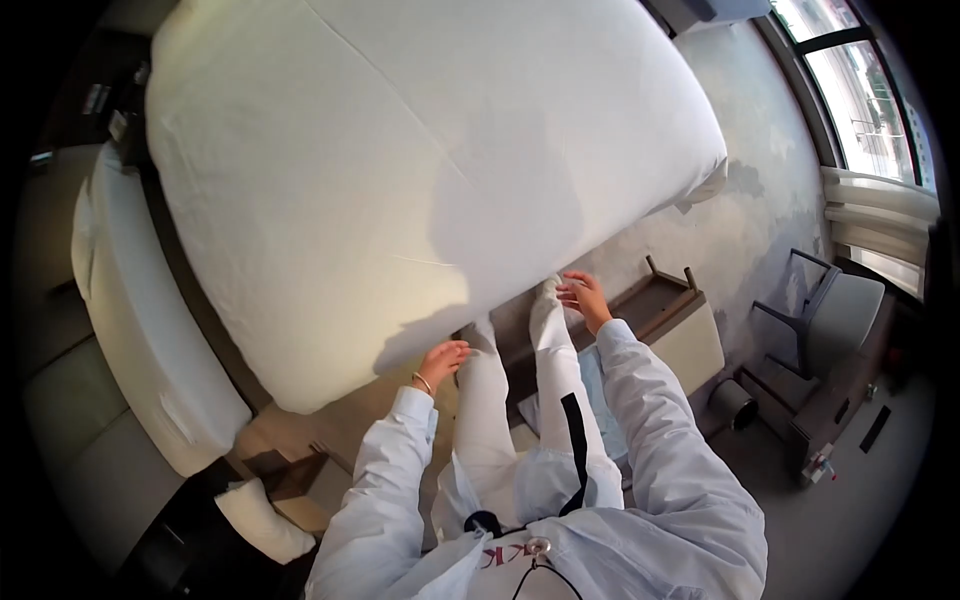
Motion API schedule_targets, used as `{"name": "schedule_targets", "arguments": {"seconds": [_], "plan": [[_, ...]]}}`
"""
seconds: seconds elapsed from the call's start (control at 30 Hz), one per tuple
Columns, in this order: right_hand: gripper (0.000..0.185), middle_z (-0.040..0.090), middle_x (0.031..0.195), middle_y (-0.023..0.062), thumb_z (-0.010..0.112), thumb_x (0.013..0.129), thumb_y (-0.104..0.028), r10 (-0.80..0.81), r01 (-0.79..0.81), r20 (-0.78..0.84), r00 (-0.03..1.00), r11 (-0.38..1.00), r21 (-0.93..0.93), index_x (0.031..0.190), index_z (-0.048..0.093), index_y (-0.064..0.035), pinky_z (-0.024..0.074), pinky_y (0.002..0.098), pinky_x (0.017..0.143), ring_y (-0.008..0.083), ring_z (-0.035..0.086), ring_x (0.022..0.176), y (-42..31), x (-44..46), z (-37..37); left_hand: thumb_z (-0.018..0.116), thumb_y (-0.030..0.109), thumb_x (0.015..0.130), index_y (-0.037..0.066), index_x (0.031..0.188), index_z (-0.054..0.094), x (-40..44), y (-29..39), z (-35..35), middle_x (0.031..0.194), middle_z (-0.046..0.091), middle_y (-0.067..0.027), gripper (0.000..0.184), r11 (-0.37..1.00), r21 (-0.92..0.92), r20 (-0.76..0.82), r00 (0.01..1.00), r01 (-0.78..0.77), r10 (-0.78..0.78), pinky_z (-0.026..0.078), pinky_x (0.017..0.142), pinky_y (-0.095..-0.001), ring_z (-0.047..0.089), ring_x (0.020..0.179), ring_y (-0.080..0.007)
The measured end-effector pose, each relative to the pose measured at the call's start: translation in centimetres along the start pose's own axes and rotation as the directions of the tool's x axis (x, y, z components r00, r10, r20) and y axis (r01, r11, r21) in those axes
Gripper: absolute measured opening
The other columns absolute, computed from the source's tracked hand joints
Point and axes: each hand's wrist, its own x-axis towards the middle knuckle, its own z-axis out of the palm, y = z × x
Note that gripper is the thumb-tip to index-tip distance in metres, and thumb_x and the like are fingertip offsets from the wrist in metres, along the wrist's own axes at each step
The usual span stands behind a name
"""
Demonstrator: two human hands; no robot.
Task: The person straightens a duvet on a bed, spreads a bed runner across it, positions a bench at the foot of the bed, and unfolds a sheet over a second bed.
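Observation:
A wide bed under a smooth white sheet (pixel 330 200) fills the upper middle of the head view, with my shadow falling across it. My left hand (pixel 443 364) hovers just off its near edge, fingers loosely curved and nothing in them; a thin bracelet circles the wrist. Farther right, my right hand (pixel 586 297) is also by the near edge, in front of my foot, with its fingers apart and holding nothing. Neither hand clearly touches the sheet. A few creases run across the cloth.
A long white-covered piece (pixel 150 330) lies left of the bed. Near my legs are a white pillow (pixel 264 520) and an overturned-looking bench (pixel 690 345). Rightward stand a grey chair (pixel 845 315), a dark bin (pixel 733 404) and a desk (pixel 835 410) below the curtained window (pixel 860 100).

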Motion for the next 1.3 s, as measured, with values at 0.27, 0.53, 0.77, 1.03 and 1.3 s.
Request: {"name": "schedule_targets", "arguments": {"seconds": [0.27,0.53,0.77,1.03,1.3], "plan": [[0.047,0.054,0.102,0.0074,0.044,0.082,-0.038,-0.002,0.014,-0.057,0.998,0.977,0.214,0.118,0.038,-0.0079,0.0462,0.0359,0.074,0.0197,0.053,0.091,13.6,18.9,-3.0,0.047,0.034,0.083,0.008,0.106,0.051,20.5,-15.8,-8.5,0.103,0.057,-0.0075,0.035,0.977,-0.115,-0.551,0.806,0.181,-0.215,0.042,0.08,-0.0377,0.054,0.093,-0.021],[0.05,0.052,0.105,0.0065,0.042,0.082,-0.044,0.025,-0.035,0.029,0.999,0.916,0.401,0.117,0.04,-0.0094,0.0448,0.0374,0.077,0.0195,0.051,0.095,20.2,24.9,-8.0,0.046,0.036,0.083,0.007,0.103,0.052,28.2,-26.5,-11.4,0.101,0.057,-0.0082,0.036,0.389,-0.841,-0.526,0.738,-0.377,-0.422,0.042,0.081,-0.0391,0.054,0.092,-0.0215],[0.052,0.051,0.109,0.0058,0.041,0.081,-0.049,-0.116,-0.022,0.299,0.947,0.908,0.419,0.117,0.041,-0.0107,0.0436,0.0388,0.08,0.0193,0.049,0.098,17.1,29.3,-4.7,0.044,0.038,0.083,0.006,0.1,0.053,30.2,-20.7,-9.2,0.1,0.057,-0.0089,0.038,-0.252,-0.786,-0.552,0.824,-0.564,-0.125,0.042,0.081,-0.0403,0.054,0.09,-0.0219],[0.082,0.022,0.133,0.018,0.034,0.077,-0.064,-0.17,-0.011,0.509,0.844,0.943,0.333,0.131,0.016,-0.0045,0.0377,0.0402,0.089,0.0315,0.041,0.108,14.4,15.5,-7.2,0.04,0.044,0.085,0.006,0.113,0.044,20.7,-21.3,-6.4,0.116,0.049,-0.0069,0.048,-0.042,-0.63,-0.765,0.611,-0.775,0.206,0.04,0.089,-0.0389,0.046,0.105,-0.026],[0.071,0.032,0.129,0.0125,0.048,0.079,-0.051,-0.532,0.222,0.445,0.721,0.785,0.578,0.127,0.024,-0.0055,0.0333,0.0401,0.095,0.0265,0.036,0.115,8.1,11.2,-7.5,0.04,0.044,0.085,0.009,0.119,0.039,-0.2,-16.9,4.1,0.116,0.047,-0.006,0.048,-0.218,-0.462,-0.788,0.285,-0.86,0.545,0.036,0.09,-0.039,0.046,0.105,-0.0252]]}}
